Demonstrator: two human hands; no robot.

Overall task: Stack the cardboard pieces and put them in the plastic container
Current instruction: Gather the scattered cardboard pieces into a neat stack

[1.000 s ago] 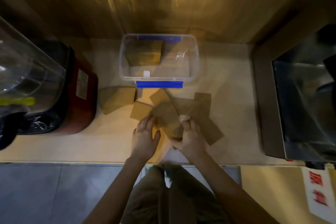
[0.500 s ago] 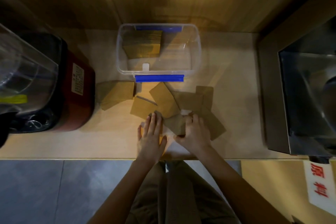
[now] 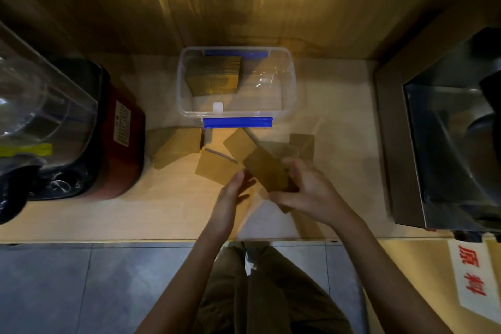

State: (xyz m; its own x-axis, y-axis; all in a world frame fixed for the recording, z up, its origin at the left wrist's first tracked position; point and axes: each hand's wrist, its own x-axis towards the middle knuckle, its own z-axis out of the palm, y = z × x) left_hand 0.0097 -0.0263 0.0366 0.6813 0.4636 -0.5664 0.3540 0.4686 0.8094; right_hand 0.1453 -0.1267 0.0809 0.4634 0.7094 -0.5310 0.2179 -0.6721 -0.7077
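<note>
Your right hand [image 3: 306,192] is clamped on a small stack of cardboard pieces [image 3: 267,171], raised and tilted just above the counter [image 3: 168,211]. Your left hand [image 3: 230,198] is open, its fingertips near the stack's near-left corner; contact is too blurred to tell. Loose pieces [image 3: 214,168] lie flat beside your hands, another stack [image 3: 176,148] further left. Beyond them sits the plastic container [image 3: 287,106], a pile of cardboard [image 3: 214,76] in its back-left corner.
</note>
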